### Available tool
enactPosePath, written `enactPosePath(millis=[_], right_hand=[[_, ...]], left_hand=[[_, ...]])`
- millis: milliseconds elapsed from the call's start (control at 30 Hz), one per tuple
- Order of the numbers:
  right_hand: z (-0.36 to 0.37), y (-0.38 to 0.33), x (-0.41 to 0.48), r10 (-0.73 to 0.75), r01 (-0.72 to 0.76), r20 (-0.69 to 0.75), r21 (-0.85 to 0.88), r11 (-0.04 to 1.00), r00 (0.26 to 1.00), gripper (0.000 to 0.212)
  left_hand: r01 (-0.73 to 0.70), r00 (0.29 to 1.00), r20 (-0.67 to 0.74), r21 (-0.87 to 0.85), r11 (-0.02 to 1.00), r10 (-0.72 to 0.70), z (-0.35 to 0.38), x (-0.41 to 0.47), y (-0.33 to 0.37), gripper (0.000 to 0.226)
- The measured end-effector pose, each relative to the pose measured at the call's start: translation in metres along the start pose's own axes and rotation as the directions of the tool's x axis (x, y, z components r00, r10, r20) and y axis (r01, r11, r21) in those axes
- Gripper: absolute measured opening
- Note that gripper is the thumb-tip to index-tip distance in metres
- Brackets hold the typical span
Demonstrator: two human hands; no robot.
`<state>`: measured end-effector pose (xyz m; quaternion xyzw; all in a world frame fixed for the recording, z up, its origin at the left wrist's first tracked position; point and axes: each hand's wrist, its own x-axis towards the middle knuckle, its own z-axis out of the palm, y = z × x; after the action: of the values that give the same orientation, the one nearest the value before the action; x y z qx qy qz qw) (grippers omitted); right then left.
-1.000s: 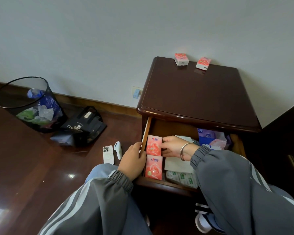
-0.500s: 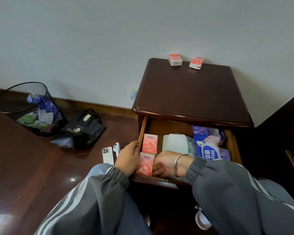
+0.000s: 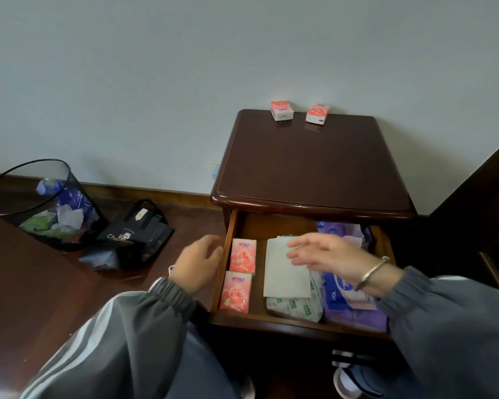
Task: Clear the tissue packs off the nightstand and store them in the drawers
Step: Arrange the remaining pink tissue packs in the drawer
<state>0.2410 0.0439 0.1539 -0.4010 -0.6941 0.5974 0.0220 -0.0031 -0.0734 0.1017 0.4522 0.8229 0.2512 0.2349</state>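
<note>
Now my left hand (image 3: 198, 264) and right hand (image 3: 326, 259) hover empty and loose at the drawer (image 3: 271, 322); next I should reach for the two packs (image 3: 282, 110) on the nightstand (image 3: 308, 168).

A left tissue pack (image 3: 282, 110) and a right tissue pack (image 3: 317, 113) sit side by side at the nightstand (image 3: 308, 168) top's twelve o'clock edge. The drawer (image 3: 271, 227) juts out at six. Inside, a rear pack (image 3: 242, 256) and a front pack (image 3: 236, 290) lie end to end along the nine o'clock wall, a flat packet (image 3: 283, 277) mid-drawer, a wipes pack (image 3: 349, 303) at three. A wastebasket (image 3: 18, 197) stands on the floor at nine, a bag (image 3: 136, 234) between.
</note>
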Motion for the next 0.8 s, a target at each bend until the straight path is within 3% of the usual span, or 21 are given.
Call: enactPosePath(millis=[133,300,533,600,700,800], right_hand=[[-0.073,-0.010,0.009,-0.218,0.152,-0.313,-0.225,0.963,0.924,0.019],[-0.149,-0.024,0.073,-0.308,0.033,-0.498,-0.486,0.873,0.810,0.019],[-0.219,-0.053,0.201,-0.334,-0.134,-0.449,-0.738,0.661,0.828,0.049],[-0.234,-0.058,0.234,-0.308,-0.172,-0.464,-0.740,0.650,0.831,0.059],[-0.250,-0.061,0.272,-0.378,-0.189,-0.502,-0.760,0.621,0.778,0.069],[-0.253,-0.060,0.295,-0.382,-0.197,-0.437,-0.827,0.527,0.814,0.075]], left_hand=[[-0.198,0.956,-0.206,0.065,0.978,0.208,-0.040,0.037,0.027,0.027],[-0.358,0.888,-0.266,0.113,0.927,0.375,-0.056,0.118,0.071,0.028],[-0.470,0.819,-0.135,0.401,0.786,0.558,-0.022,0.246,0.124,0.041],[-0.460,0.825,-0.104,0.449,0.766,0.556,-0.015,0.280,0.137,0.046],[-0.417,0.850,-0.106,0.464,0.782,0.516,-0.006,0.324,0.154,0.054],[-0.387,0.872,-0.114,0.436,0.812,0.477,0.008,0.356,0.168,0.059]])
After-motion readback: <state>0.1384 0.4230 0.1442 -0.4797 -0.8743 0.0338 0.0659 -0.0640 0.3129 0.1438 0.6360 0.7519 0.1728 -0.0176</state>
